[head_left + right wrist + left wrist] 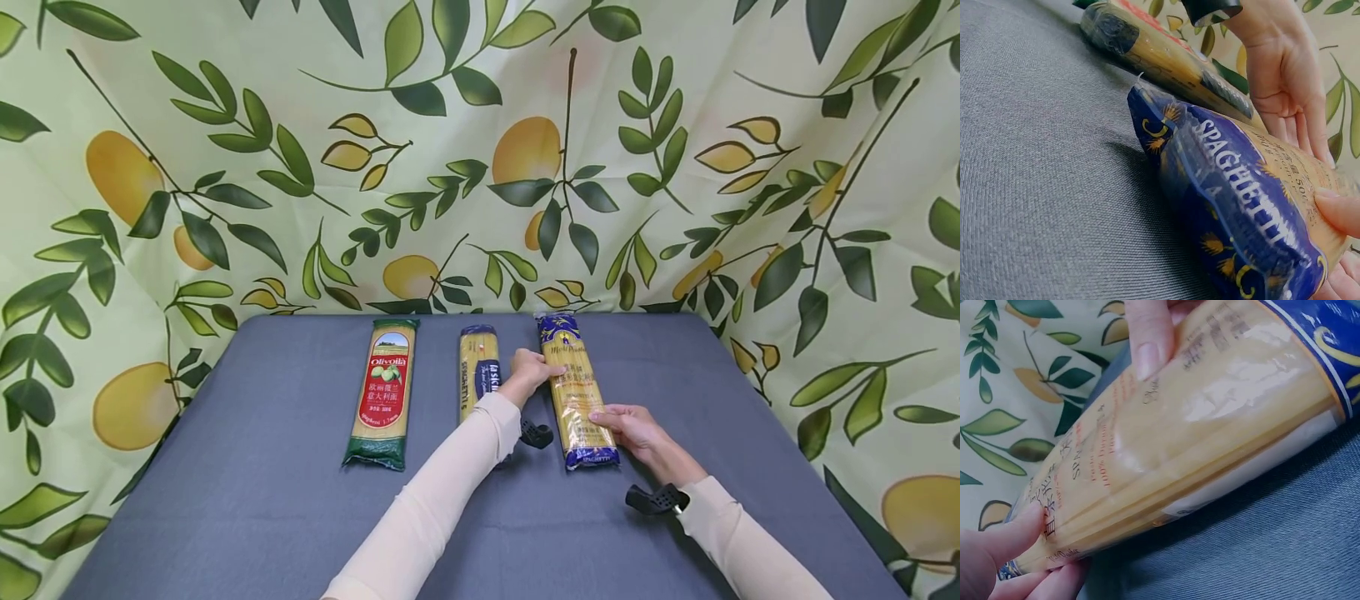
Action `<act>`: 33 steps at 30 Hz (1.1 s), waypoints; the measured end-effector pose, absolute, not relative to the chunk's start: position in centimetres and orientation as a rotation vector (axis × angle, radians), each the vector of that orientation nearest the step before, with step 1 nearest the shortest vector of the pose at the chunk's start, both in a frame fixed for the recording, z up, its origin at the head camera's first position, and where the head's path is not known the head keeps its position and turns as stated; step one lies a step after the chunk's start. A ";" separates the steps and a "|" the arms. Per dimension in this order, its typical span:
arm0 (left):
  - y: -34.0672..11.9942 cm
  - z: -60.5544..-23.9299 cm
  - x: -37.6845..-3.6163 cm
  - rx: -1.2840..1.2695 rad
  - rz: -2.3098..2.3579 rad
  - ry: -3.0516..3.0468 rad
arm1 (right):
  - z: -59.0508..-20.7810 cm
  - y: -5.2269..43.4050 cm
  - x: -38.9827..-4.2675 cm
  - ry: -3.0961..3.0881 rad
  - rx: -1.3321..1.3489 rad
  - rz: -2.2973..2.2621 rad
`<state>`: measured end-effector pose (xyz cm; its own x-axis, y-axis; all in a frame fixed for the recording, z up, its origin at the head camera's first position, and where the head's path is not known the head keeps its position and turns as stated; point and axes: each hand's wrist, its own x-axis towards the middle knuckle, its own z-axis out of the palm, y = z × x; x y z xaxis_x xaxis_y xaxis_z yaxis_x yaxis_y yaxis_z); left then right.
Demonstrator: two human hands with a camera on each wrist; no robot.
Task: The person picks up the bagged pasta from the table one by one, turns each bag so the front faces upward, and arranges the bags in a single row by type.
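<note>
My two hands hold a blue-ended spaghetti pack [573, 392] at the right of the table. Left hand [528, 371] grips its left side toward the far end; in the left wrist view the thumb [1022, 531] lies on top and fingers underneath. My right hand [633, 429] pinches the right edge nearer the front, thumb on the wrapper. A shadow lies under the pack's blue near end [1235, 206] in the right wrist view. Left of it, a second spaghetti pack [472, 367] with a dark blue label is partly hidden by the left arm.
A red-labelled spaghetti pack [386, 383] with green ends lies farther left. Everything rests on a table with a grey-blue cloth [247, 467]. A leaf-and-fruit patterned curtain [450, 167] hangs behind and at both sides.
</note>
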<state>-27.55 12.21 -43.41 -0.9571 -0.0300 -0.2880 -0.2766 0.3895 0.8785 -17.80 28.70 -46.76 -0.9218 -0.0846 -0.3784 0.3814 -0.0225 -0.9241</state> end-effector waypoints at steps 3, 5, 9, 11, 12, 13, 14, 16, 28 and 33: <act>12.1 -43.7 -27.4 -0.311 1.580 2.442 | -46.9 28.5 -17.8 1.951 0.331 -1.991; 12.1 -43.9 -27.3 -0.313 1.547 2.475 | -47.0 28.4 -17.9 1.965 0.354 -1.977; 12.0 -44.0 -27.1 -0.286 1.506 2.510 | -47.0 28.2 -18.0 1.980 0.373 -1.954; 12.0 -44.0 -27.0 -0.274 1.499 2.513 | -47.0 28.2 -18.0 1.981 0.378 -1.950; 12.0 -44.0 -26.9 -0.272 1.502 2.511 | -47.0 28.1 -18.0 1.981 0.378 -1.949; 12.0 -44.0 -26.9 -0.269 1.496 2.517 | -46.9 28.1 -18.0 1.978 0.380 -1.949; 12.0 -44.0 -26.9 -0.266 1.488 2.524 | -46.9 28.1 -18.1 1.977 0.381 -1.948; 12.0 -44.1 -27.0 -0.264 1.465 2.542 | -46.9 28.1 -18.1 1.974 0.382 -1.942; 11.2 -43.8 -27.2 -0.260 1.483 2.487 | -45.5 28.1 -18.1 2.206 0.396 -1.657; 11.0 -43.3 -27.2 -0.216 1.475 2.482 | -44.7 28.2 -18.4 2.414 0.310 -1.411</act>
